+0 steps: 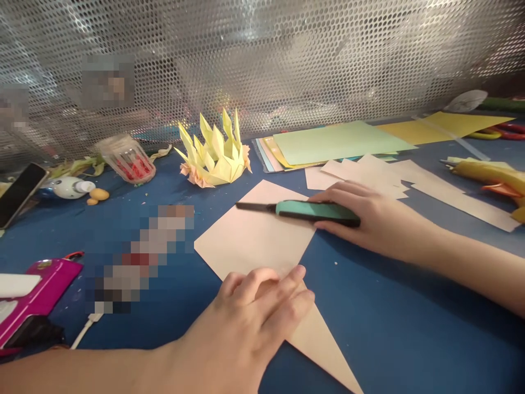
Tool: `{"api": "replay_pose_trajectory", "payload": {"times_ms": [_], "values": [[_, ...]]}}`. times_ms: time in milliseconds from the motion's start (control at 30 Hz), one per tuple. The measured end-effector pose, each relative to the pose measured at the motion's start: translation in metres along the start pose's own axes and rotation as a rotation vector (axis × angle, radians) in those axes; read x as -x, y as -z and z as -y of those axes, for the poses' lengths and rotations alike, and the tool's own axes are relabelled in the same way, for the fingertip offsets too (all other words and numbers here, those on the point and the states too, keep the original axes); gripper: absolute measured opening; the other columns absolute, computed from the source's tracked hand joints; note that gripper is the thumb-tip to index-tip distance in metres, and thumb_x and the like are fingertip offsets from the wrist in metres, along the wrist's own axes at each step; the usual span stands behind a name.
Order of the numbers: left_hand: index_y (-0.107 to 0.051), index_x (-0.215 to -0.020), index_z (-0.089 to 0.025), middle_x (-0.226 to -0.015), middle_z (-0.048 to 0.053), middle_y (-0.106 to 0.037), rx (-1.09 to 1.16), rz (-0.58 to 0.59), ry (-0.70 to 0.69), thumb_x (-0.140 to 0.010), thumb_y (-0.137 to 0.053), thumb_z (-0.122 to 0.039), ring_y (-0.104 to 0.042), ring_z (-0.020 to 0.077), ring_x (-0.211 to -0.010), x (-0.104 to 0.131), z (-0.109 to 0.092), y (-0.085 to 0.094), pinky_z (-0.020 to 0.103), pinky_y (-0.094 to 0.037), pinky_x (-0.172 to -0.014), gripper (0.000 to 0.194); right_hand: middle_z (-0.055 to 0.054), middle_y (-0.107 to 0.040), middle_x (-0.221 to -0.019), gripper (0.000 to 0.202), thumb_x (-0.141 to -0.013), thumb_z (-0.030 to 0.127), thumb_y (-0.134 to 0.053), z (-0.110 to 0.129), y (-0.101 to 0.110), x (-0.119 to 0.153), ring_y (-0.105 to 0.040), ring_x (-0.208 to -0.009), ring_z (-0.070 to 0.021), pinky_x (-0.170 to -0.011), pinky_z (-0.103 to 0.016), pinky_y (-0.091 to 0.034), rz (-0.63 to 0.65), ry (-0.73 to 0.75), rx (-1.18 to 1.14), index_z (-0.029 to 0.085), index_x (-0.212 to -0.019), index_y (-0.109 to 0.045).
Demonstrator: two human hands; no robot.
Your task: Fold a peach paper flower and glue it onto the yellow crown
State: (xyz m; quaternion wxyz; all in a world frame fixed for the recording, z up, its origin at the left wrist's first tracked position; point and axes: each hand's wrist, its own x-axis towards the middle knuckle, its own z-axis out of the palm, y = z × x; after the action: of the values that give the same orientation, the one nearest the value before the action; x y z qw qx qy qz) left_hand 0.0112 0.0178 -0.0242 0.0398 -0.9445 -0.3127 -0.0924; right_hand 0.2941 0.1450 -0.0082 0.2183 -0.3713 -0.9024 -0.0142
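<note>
A pale pink sheet of paper (250, 235) lies at an angle on the blue table. My left hand (262, 312) rests on it with its fingers stretched out and partly spread. Past that hand, pale paper (324, 342) runs toward the lower right; whether it is the same sheet is hidden. My right hand (365, 219) is closed around the teal and black handle of a utility knife (315, 210). The dark blade points left over the upper part of the sheet. Cut pale paper pieces (365, 169) lie just beyond my right hand.
A yellow folded-paper flower (217, 153) stands at the back, beside a stack of coloured paper (336, 145). To the left are a jar with red bits (129, 158), a phone (20, 191) and a magenta object (45, 290). Scissors (500, 131) lie at the right.
</note>
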Motion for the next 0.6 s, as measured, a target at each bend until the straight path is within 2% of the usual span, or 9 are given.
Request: {"api": "replay_pose_trajectory", "payload": {"times_ms": [100,200,267,333,400,433,500,533,600], "values": [[-0.028,-0.164,-0.030,-0.168,0.010,-0.035,-0.041,-0.025,-0.025,-0.106,-0.038,-0.058,-0.058,0.0294,-0.132,0.005,-0.001,-0.006,0.040,-0.055,-0.091,0.065,-0.015,-0.072,-0.115,0.039,-0.099,0.046,-0.052,-0.007,-0.001,-0.001,-0.067,-0.108,-0.0328,-0.094,-0.048,-0.054,-0.093,-0.145,0.217,0.018,-0.122,-0.067],[-0.014,-0.166,-0.037,-0.166,0.018,-0.036,-0.063,-0.041,-0.038,-0.102,-0.044,-0.066,-0.042,0.0366,-0.150,0.010,-0.006,-0.014,0.056,-0.049,-0.107,0.077,-0.021,-0.072,-0.114,0.042,-0.099,0.042,-0.051,-0.014,0.000,-0.001,-0.067,-0.105,-0.0396,-0.091,-0.057,-0.054,-0.118,-0.270,0.294,0.012,-0.122,-0.068],[-0.008,-0.166,-0.041,-0.163,0.020,-0.040,-0.064,-0.080,-0.053,-0.101,-0.050,-0.063,-0.035,0.0374,-0.154,0.011,-0.012,-0.017,0.060,-0.046,-0.111,0.080,-0.024,-0.071,-0.110,0.042,-0.098,0.039,-0.051,-0.018,0.000,-0.001,-0.067,-0.102,-0.0430,-0.088,-0.062,-0.054,-0.118,-0.296,0.293,0.008,-0.121,-0.069],[-0.012,-0.164,-0.046,-0.161,0.017,-0.045,-0.057,-0.121,-0.039,-0.103,-0.053,-0.055,-0.036,0.0361,-0.153,0.012,-0.019,-0.016,0.060,-0.046,-0.112,0.074,-0.026,-0.069,-0.114,0.045,-0.098,0.039,-0.051,-0.019,0.001,-0.001,-0.066,-0.107,-0.0443,-0.092,-0.064,-0.053,-0.120,-0.283,0.272,0.006,-0.123,-0.069],[-0.026,-0.161,-0.049,-0.159,0.009,-0.050,-0.035,-0.136,-0.015,-0.105,-0.054,-0.046,-0.041,0.0334,-0.150,0.013,-0.026,-0.014,0.056,-0.048,-0.113,0.063,-0.025,-0.065,-0.127,0.049,-0.101,0.041,-0.048,-0.015,0.001,-0.002,-0.063,-0.120,-0.0414,-0.104,-0.061,-0.049,-0.127,-0.227,0.227,0.006,-0.128,-0.067],[-0.033,-0.159,-0.047,-0.158,0.006,-0.052,-0.018,-0.140,-0.002,-0.106,-0.053,-0.041,-0.043,0.0311,-0.149,0.014,-0.029,-0.013,0.052,-0.049,-0.114,0.057,-0.023,-0.063,-0.134,0.050,-0.102,0.044,-0.046,-0.011,0.001,-0.001,-0.060,-0.126,-0.0374,-0.110,-0.056,-0.047,-0.125,-0.187,0.199,0.009,-0.132,-0.065],[-0.047,-0.155,-0.035,-0.153,0.005,-0.057,0.018,-0.154,0.030,-0.107,-0.052,-0.035,-0.048,0.0259,-0.146,0.015,-0.033,-0.010,0.040,-0.049,-0.115,0.048,-0.016,-0.056,-0.149,0.053,-0.104,0.051,-0.043,-0.002,0.002,0.000,-0.055,-0.139,-0.0289,-0.116,-0.045,-0.045,-0.082,-0.086,0.113,0.016,-0.140,-0.060],[-0.052,-0.152,-0.029,-0.150,0.007,-0.060,0.028,-0.164,0.043,-0.108,-0.051,-0.033,-0.051,0.0236,-0.144,0.015,-0.035,-0.010,0.036,-0.049,-0.115,0.044,-0.014,-0.051,-0.156,0.057,-0.104,0.054,-0.044,0.003,0.001,0.001,-0.050,-0.144,-0.0268,-0.117,-0.043,-0.044,-0.033,-0.035,0.059,0.019,-0.146,-0.055],[-0.060,-0.144,-0.023,-0.143,0.009,-0.066,0.027,-0.186,0.050,-0.108,-0.052,-0.031,-0.057,0.0206,-0.139,0.015,-0.039,-0.009,0.029,-0.048,-0.115,0.039,-0.014,-0.042,-0.165,0.070,-0.102,0.061,-0.046,0.011,0.000,0.003,-0.040,-0.152,-0.0284,-0.119,-0.049,-0.043,0.115,0.050,-0.047,0.019,-0.157,-0.042]]}}
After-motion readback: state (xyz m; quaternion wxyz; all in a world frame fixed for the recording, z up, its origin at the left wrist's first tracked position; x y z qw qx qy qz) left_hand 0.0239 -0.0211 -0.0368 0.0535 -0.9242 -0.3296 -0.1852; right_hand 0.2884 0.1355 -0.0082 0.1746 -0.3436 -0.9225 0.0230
